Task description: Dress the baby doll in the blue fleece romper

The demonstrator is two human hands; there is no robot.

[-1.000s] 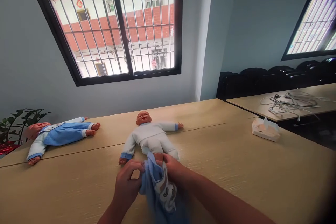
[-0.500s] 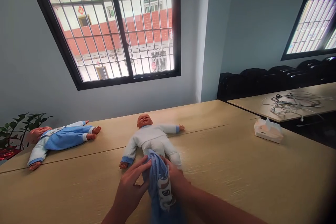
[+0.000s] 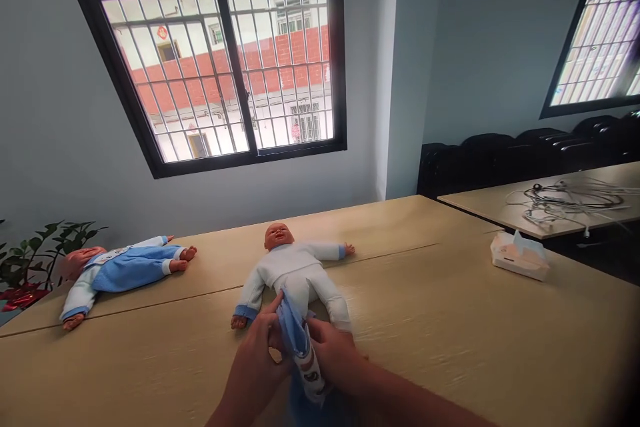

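Lower centre, left hand (image 3: pixel 263 347) and right hand (image 3: pixel 339 352) are pinching blue fabric clothing (image 3: pixel 294 327), now reaching higher up a white-clad doll (image 3: pixel 287 265).

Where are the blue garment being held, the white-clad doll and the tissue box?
Blue garment (image 3: pixel 309 371): head view, on its white printed patch.
White-clad doll (image 3: pixel 290 267): head view, on the front of its top.
Tissue box (image 3: pixel 522 267): head view, on its near side.
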